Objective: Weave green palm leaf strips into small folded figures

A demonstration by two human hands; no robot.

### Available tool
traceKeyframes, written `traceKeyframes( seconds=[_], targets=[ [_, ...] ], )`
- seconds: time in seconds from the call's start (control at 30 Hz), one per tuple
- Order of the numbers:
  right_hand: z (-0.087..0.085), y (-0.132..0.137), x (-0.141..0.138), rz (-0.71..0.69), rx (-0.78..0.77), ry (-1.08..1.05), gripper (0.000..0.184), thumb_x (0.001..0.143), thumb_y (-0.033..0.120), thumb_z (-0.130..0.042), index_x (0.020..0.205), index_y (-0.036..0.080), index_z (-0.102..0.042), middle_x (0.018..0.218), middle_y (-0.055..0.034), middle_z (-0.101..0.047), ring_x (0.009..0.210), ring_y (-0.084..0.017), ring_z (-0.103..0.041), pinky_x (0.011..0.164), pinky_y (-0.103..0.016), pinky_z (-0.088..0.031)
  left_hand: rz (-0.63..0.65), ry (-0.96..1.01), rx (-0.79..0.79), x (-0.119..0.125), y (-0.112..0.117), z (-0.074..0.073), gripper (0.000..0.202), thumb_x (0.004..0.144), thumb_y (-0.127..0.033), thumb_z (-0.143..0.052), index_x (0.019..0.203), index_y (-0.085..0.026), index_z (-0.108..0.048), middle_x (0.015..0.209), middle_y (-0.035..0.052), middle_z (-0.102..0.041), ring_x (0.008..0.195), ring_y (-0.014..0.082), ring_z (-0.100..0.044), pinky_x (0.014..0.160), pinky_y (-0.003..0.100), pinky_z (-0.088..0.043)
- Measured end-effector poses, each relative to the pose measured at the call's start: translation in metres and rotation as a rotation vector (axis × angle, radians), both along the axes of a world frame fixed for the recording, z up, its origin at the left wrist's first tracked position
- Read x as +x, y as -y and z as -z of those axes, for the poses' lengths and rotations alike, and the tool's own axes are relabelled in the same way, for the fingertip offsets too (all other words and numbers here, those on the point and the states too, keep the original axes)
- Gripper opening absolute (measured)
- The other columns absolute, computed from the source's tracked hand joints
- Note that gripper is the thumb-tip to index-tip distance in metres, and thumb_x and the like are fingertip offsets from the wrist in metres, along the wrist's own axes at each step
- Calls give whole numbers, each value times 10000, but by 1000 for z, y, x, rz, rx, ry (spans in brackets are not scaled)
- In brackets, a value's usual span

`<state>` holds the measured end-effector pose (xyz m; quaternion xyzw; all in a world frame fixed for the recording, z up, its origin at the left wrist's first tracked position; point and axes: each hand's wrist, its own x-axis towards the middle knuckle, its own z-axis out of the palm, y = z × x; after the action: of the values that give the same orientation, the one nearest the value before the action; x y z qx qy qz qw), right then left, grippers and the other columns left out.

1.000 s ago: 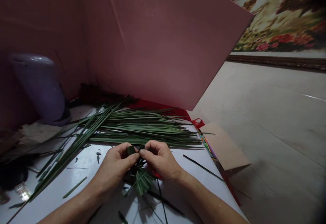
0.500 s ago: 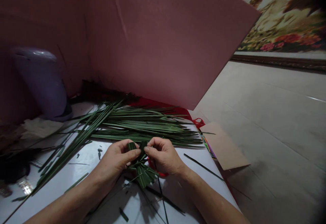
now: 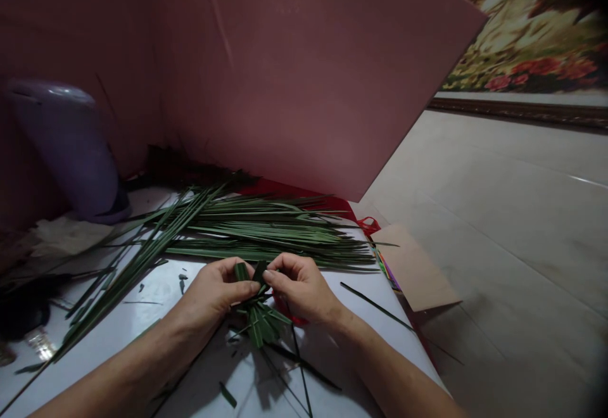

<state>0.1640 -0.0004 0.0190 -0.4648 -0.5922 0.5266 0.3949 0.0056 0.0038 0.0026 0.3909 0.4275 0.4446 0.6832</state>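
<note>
Both hands meet over a white table [image 3: 133, 335]. My left hand [image 3: 216, 291] and my right hand [image 3: 301, 288] each pinch the top of a small folded green leaf piece [image 3: 256, 316], thumbs and forefingers closed on its folded strips. Loose leaf ends fan out below the hands toward me. Behind the hands lies a long pile of green palm leaves [image 3: 251, 231], spread across the table from left to right.
A pink board [image 3: 304, 69] stands behind the table. A purple rounded container [image 3: 66, 145] sits at the back left. Brown cardboard [image 3: 411, 266] and coloured items lie off the table's right edge. Red scissor handles [image 3: 289, 313] show under my right hand. Leaf scraps dot the table.
Both hands with the leaf piece have shifted slightly up and left in the picture; the fingers keep working the folds. The view has moved a little.
</note>
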Motion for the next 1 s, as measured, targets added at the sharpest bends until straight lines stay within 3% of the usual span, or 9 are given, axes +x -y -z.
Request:
traceKeyframes(
  seconds=[0.13, 0.2, 0.33, 0.57, 0.73, 0.8, 1.0],
  targets=[
    [-5, -6, 10, -123, -58, -81, 265, 676, 306, -683, 868, 156, -579, 649, 28, -551, 522, -79, -487, 486, -196, -409, 27, 52, -50, -1, 2, -7, 229, 523, -220, -763, 622, -167, -563, 508, -37, -587, 440, 122, -532, 431, 225, -392],
    [-7, -9, 13, -137, -75, -72, 289, 647, 312, -706, 850, 154, -575, 701, 11, -577, 565, -91, -519, 520, -211, -431, 20, 74, -53, 0, 3, -11, 224, 521, -216, -764, 598, -164, -561, 503, -37, -586, 427, 115, -525, 427, 223, -396],
    [-6, -10, 15, -107, -67, 29, 189, 672, 282, -669, 736, 160, -539, 628, 32, -539, 512, -89, -507, 480, -208, -408, -7, 83, -40, 1, 5, -17, 232, 491, -197, -782, 556, -154, -563, 475, -48, -570, 418, 94, -510, 420, 201, -393],
    [-8, -8, 17, -99, -32, 89, 166, 712, 283, -637, 721, 149, -539, 561, 43, -503, 468, -69, -430, 446, -188, -349, 45, 112, -65, 1, 4, -18, 226, 518, -191, -781, 546, -161, -559, 477, -44, -580, 424, 88, -510, 431, 196, -402],
    [-8, -8, 16, -150, -12, -19, 244, 666, 325, -691, 760, 156, -541, 638, 38, -532, 531, -73, -469, 491, -186, -380, 119, 110, -56, 0, 4, -14, 199, 534, -203, -766, 576, -152, -578, 435, -65, -513, 381, 55, -423, 392, 169, -347],
    [-6, -7, 14, -167, 0, -37, 229, 671, 320, -684, 736, 158, -536, 627, 43, -522, 534, -71, -472, 500, -186, -384, 121, 98, -47, 0, 4, -13, 194, 532, -204, -760, 597, -149, -587, 470, -50, -545, 407, 64, -450, 409, 173, -360],
    [1, -7, 11, -117, -36, 8, 152, 704, 269, -620, 677, 168, -510, 524, 58, -504, 411, -61, -442, 400, -168, -341, 90, 109, -38, 1, 4, -13, 219, 528, -188, -759, 574, -160, -547, 474, -50, -556, 412, 76, -465, 407, 180, -359]
  ],
)
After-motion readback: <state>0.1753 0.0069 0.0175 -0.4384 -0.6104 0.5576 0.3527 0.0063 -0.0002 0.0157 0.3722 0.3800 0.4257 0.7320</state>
